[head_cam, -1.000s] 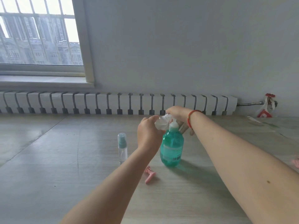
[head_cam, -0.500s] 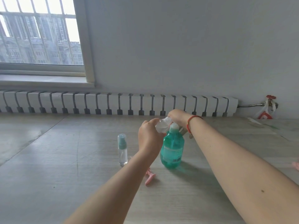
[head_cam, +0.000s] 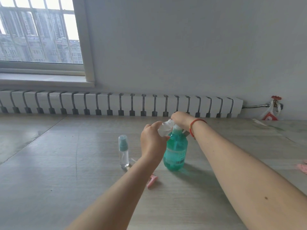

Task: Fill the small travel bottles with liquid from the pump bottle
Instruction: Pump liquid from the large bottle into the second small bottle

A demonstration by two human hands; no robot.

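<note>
The left hand [head_cam: 152,141] grips a clear travel bottle [head_cam: 164,129], fingers curled round its body, and tilts it so its open neck points up and right at the pump head of the teal pump bottle [head_cam: 176,151]. The right hand [head_cam: 180,119] sits on top of that pump head, fingers bent down over it; the clear bottle's mouth lies just beneath those fingers, touching or nearly touching the nozzle, too blurred to settle which. The pump bottle stands upright on the wooden floor [head_cam: 66,180], mostly full of green liquid. Count: 1 pump bottle, 2 travel bottles, the second capped bottle [head_cam: 123,151] upright just left of the left wrist, with a teal spray top. A pink plastic piece [head_cam: 152,180] lies on the floor near the left forearm, partly hidden by it. A red cord bracelet [head_cam: 193,126] circles the right wrist. Far behind runs a white radiator [head_cam: 116,103], a window [head_cam: 39,30] at far left.
</note>
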